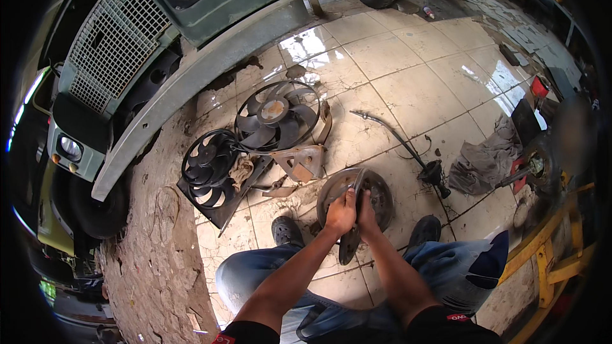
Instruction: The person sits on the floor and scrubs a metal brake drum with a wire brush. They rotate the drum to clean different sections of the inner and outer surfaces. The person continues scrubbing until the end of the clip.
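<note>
Between my knees lies a round, dark metal plate (384,185) with holes near its edge, much like a brake backing plate. Over it, a narrow curved metal piece (348,250), resembling a brake shoe, is held on edge between my two hands. My left hand (342,213) is closed on its left side with the thumb pointing away from me. Pressed against the right side is my right hand (367,211), also closed. My palms and arms hide part of the piece and the plate's near side.
Two black fans (273,111) (207,156) lie left of the plate with a metal bracket (299,162). A cable with a rubber boot (431,171) and a grey rag (479,159) lie to the right. A green vehicle's bumper (191,89) borders the left; a yellow frame (545,248) stands at right.
</note>
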`<state>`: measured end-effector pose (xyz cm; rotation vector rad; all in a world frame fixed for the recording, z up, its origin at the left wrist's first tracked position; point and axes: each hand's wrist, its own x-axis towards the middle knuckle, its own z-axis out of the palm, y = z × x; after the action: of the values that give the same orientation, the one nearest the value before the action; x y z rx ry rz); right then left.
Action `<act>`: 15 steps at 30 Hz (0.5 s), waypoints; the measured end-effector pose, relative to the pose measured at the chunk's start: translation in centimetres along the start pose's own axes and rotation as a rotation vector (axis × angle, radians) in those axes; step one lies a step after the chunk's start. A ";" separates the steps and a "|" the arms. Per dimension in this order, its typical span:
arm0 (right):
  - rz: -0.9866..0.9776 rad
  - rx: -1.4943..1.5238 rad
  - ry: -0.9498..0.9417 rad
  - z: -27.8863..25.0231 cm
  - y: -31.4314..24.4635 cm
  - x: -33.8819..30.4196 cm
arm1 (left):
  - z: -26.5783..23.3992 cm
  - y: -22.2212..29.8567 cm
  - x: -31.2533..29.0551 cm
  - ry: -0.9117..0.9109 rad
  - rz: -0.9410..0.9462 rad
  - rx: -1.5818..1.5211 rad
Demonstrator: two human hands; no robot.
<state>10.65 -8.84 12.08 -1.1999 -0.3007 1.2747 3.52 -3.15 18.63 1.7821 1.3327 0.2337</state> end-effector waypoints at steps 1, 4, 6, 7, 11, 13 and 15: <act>-0.100 -0.018 -0.017 0.9 -0.8 -0.4 | -0.1 -0.5 -0.1 -0.006 -0.003 0.001; -0.107 -0.021 -0.036 0.2 -1.3 -0.5 | 0.6 -2.2 0.7 0.008 0.065 -0.059; -0.013 0.008 -0.039 -1.3 -0.3 0.6 | 0.6 -1.5 0.8 0.015 0.064 -0.045; 0.038 0.025 -0.041 -2.0 0.5 1.0 | 0.6 -1.3 0.8 0.019 0.059 -0.037; -0.200 -0.107 -0.025 -0.2 0.7 0.8 | 0.6 -1.2 0.5 -0.010 0.051 -0.066; -0.403 -0.238 0.032 -0.3 2.5 1.6 | 0.7 -1.9 0.7 0.018 0.076 -0.061; -0.234 -0.214 0.034 -0.1 2.8 1.6 | 0.6 -2.4 0.6 0.045 0.074 -0.051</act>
<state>9.69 -8.05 9.07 -1.3230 -0.5473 1.0366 2.54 -2.87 16.32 1.7942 1.2824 0.3477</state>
